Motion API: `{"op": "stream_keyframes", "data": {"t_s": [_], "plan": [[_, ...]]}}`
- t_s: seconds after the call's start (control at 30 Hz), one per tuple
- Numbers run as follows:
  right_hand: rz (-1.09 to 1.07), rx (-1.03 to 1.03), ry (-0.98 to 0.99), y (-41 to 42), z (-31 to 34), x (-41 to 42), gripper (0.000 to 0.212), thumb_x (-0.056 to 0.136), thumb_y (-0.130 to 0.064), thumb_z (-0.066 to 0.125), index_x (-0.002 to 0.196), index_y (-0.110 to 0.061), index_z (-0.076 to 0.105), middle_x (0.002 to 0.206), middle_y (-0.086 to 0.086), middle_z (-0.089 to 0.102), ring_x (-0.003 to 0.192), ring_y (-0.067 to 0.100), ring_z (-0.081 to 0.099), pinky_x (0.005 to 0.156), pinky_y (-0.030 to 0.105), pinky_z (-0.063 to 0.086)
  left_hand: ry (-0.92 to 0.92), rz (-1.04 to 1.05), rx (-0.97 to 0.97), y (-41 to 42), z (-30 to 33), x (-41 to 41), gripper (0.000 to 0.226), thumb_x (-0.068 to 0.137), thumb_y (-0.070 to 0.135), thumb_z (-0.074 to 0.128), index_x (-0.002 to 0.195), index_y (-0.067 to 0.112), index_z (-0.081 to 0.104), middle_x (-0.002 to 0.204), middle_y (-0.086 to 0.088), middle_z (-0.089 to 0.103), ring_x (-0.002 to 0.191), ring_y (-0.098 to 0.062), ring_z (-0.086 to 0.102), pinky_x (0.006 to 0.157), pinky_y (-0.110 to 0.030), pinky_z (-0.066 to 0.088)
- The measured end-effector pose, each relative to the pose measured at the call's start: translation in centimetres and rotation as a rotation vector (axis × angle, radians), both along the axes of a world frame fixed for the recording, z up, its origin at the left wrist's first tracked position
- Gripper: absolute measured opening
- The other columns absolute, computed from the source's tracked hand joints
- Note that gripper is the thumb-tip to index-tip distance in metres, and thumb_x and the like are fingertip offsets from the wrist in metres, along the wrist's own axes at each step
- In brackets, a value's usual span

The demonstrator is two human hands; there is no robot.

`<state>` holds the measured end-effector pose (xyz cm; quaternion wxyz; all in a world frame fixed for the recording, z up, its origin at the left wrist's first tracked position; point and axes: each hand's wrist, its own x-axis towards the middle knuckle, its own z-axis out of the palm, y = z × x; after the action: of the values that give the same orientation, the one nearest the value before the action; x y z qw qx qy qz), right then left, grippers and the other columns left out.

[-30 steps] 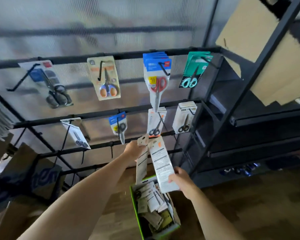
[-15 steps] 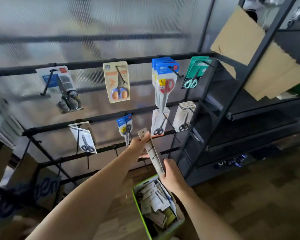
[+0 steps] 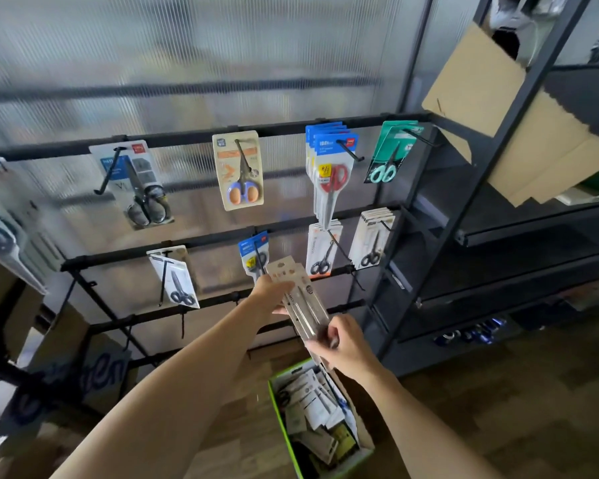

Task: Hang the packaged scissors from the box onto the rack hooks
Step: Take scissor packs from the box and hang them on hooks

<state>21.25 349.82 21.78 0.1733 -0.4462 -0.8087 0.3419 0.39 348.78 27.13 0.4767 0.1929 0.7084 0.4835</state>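
Head-worn view, forward-down, near the rack [image 3: 222, 236]

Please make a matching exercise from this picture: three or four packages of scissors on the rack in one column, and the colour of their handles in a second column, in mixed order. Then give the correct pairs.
Column one:
1. Package on the tan card, top rail
2. Package on the blue card, top rail
3. Package on the green card, top rail, far right
4. Package on the white card, middle rail, left

Column two:
A. Red handles
B. Black handles
C. Orange and purple handles
D. Mint green handles

Right pairs: 1-C, 2-A, 3-D, 4-B
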Motion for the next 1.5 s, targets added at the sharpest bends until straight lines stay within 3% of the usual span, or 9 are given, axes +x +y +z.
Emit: {"op": "stream_keyframes", "data": {"t_s": [0.07,0.2,0.33,0.47,0.57,0.7,0.97,1.37,1.5], "plan": [[0.003,-0.139,0.044,1.0,0.6,0.5,0.049,0.073,-0.045,0.081,0.092,-0.014,0.049,0.094,-0.002,0.053,0.073,0.011,0.065,0.055,0.017,0.048,0.015,0.001,-0.010,0.4,0.2,0.3,0.011,0.092,0.007,0.061,0.101,0.013,0.059,0.099,-0.013,0.069,0.083,-0.023,0.070,0.065,-0.037,0.061],[-0.033,-0.267,0.042,4.0,0.1,1.5,0.048,0.079,-0.036,0.080,0.112,-0.019,0.049,0.114,-0.001,0.062,0.094,0.010,0.064,0.074,0.018,0.050,0.029,-0.008,-0.024,1.1,0.4,1.0,0.018,0.090,0.010,0.065,0.107,0.011,0.060,0.101,-0.012,0.070,0.088,-0.024,0.070,0.067,-0.037,0.061],[-0.031,-0.377,0.091,6.1,1.1,2.3,0.050,0.084,-0.037,0.075,0.124,-0.020,0.052,0.111,-0.006,0.065,0.095,0.007,0.063,0.073,0.015,0.047,0.060,-0.026,-0.031,1.8,0.5,2.2,0.022,0.083,0.012,0.074,0.102,0.010,0.062,0.100,-0.013,0.070,0.085,-0.025,0.069,0.072,-0.040,0.060],[-0.019,-0.413,0.142,7.1,2.6,1.7,0.031,0.088,-0.038,0.071,0.109,-0.021,0.057,0.091,-0.015,0.063,0.082,0.001,0.061,0.067,0.021,0.045,0.134,-0.056,-0.071,2.2,0.6,4.2,0.030,0.078,0.021,0.079,0.103,0.013,0.065,0.098,-0.008,0.071,0.073,-0.017,0.064,0.055,-0.027,0.052],[-0.052,-0.419,0.173,7.9,2.4,1.9,0.024,0.085,-0.034,0.074,0.090,-0.017,0.057,0.083,-0.005,0.063,0.075,0.011,0.058,0.064,0.025,0.039,0.184,-0.037,-0.100,2.3,0.7,4.9,0.037,0.074,0.028,0.083,0.104,0.014,0.066,0.090,-0.002,0.072,0.068,-0.012,0.065,0.050,-0.022,0.051],[-0.058,-0.385,0.140,8.6,1.9,2.6,0.036,0.087,-0.029,0.069,0.070,-0.020,0.039,0.066,-0.004,0.043,0.061,0.011,0.037,0.059,0.029,0.028,0.215,-0.104,-0.130,2.0,0.8,4.8,0.049,0.068,0.037,0.087,0.104,0.012,0.066,0.093,-0.005,0.074,0.085,-0.022,0.072,0.078,-0.044,0.060],[-0.101,-0.404,0.168,10.9,0.8,4.1,0.003,0.093,-0.019,0.062,0.091,-0.021,0.059,0.090,-0.002,0.068,0.086,0.016,0.065,0.074,0.032,0.050,0.178,0.023,-0.159,1.1,1.7,4.1,0.022,0.085,0.015,0.071,0.104,0.010,0.061,0.101,-0.012,0.070,0.087,-0.025,0.069,0.075,-0.040,0.060],[-0.031,-0.430,0.264,12.3,1.7,3.2,0.019,0.092,-0.006,0.061,0.100,-0.023,0.061,0.089,0.000,0.067,0.076,0.014,0.060,0.061,0.023,0.043,0.170,0.144,-0.162,1.5,0.8,5.6,0.030,0.083,0.017,0.072,0.110,0.012,0.059,0.101,-0.011,0.070,0.089,-0.024,0.070,0.073,-0.040,0.060],[0.000,-0.429,0.250,12.7,1.5,3.2,0.018,0.091,-0.005,0.061,0.094,-0.023,0.062,0.085,0.001,0.065,0.076,0.014,0.059,0.064,0.024,0.045,0.097,0.143,-0.140,1.3,0.5,6.5,0.036,0.089,0.041,0.065,0.110,0.012,0.064,0.098,-0.014,0.073,0.085,-0.027,0.071,0.072,-0.038,0.060]]}}
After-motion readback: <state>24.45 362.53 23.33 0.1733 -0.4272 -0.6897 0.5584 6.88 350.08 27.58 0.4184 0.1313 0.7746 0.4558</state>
